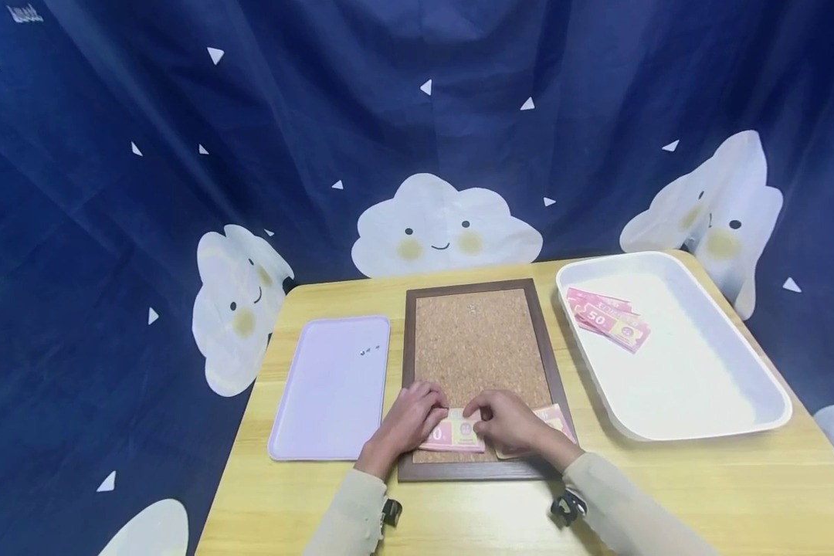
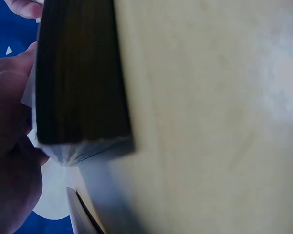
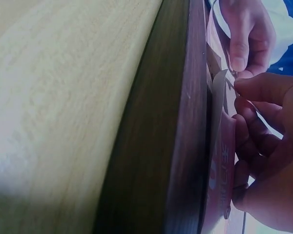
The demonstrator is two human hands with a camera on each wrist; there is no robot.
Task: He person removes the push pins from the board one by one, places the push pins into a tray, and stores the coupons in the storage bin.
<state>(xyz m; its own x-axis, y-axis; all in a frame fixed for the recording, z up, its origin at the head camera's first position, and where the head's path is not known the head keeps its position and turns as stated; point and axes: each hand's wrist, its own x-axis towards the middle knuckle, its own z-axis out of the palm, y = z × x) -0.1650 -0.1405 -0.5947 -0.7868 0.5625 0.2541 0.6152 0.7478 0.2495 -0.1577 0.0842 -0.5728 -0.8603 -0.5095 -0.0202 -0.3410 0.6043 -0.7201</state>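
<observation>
Nearest, on the pale wooden counter (image 1: 459, 510), both hands meet over the near edge of the dark-framed cork board (image 1: 479, 347). The left hand (image 1: 408, 423) and the right hand (image 1: 510, 421) curl their fingers (image 3: 249, 87) onto a pink paper play banknote (image 1: 455, 432) lying there. Another pink note (image 1: 552, 421) lies beside it. Farther left sits a lilac plastic tray (image 1: 330, 386); farther right, a white tray (image 1: 695, 371) holds more pink notes (image 1: 608, 318).
</observation>
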